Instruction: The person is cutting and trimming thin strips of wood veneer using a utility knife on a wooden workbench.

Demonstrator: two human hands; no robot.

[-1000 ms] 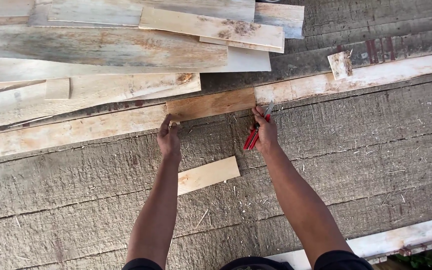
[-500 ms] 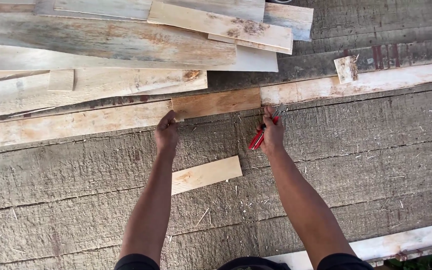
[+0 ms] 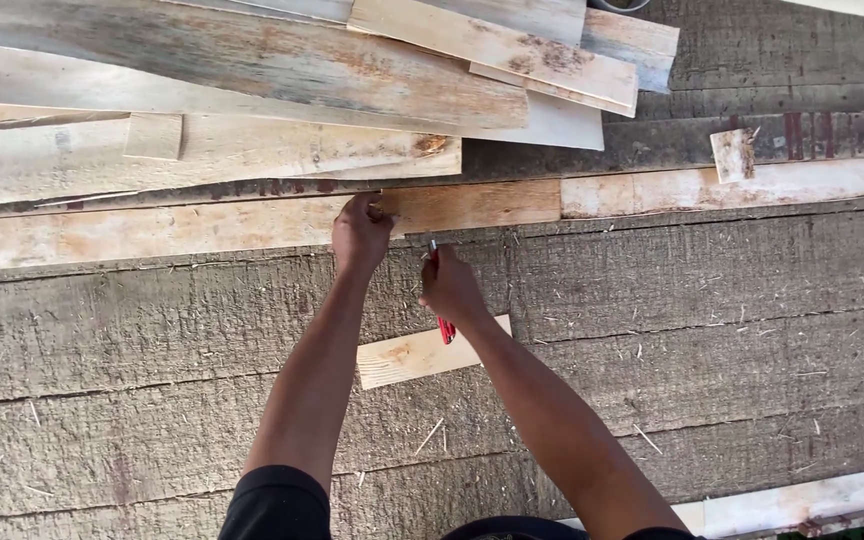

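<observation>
My left hand [image 3: 360,232] presses on the left end of a short brown board [image 3: 482,205] that lies in line with longer pale planks. A little below that board's left part, my right hand [image 3: 449,288] is shut on a red-handled tool [image 3: 443,325], whose tip points up toward the board. A small pale offcut [image 3: 402,358] lies flat on the grey rough timber under my right wrist.
A stack of weathered planks [image 3: 252,70] fills the top left. A long pale plank [image 3: 752,185] runs right, with a small wood block [image 3: 733,155] on it. A white plank [image 3: 812,500] lies at the bottom right. Rough grey beams [image 3: 732,330] form the surface.
My right hand with the red tool has moved left from the short board's right end to near its left end, close to my left hand. The left hand has stayed on the board.
</observation>
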